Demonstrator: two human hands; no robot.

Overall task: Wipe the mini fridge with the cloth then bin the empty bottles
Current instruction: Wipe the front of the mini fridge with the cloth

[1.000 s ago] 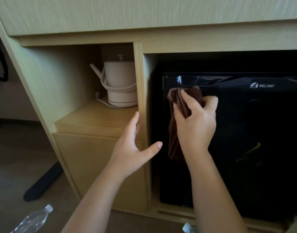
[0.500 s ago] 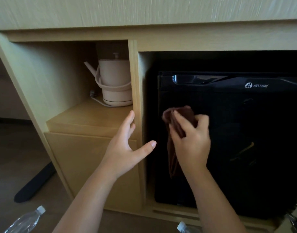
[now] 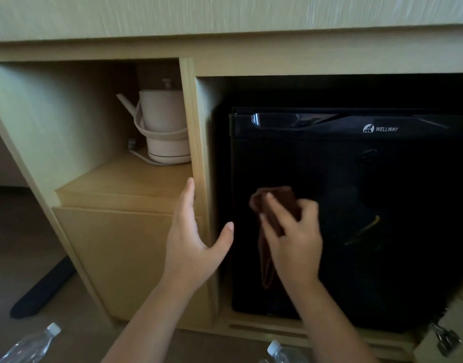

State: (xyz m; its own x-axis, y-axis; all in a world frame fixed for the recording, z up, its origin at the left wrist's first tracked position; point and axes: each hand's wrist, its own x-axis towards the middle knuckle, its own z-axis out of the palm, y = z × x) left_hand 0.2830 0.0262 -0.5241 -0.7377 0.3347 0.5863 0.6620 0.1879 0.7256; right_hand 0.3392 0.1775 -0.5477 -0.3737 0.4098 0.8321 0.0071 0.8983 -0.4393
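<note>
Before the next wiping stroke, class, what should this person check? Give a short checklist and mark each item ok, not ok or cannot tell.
1. Cloth gripped: ok. The right hand holds the brown cloth.
2. Cloth on the surface: ok. It lies against the left part of the mini fridge door.
3. Door shut: ok, it looks closed.
4. Other hand out of the way: ok. The left hand is open beside the wooden divider, off the door.
5. Bottles ready to bin: cannot tell. The left bottle and right bottle lie at the bottom edge; no bin shows.
6. Door clean: cannot tell, too dark.
</note>
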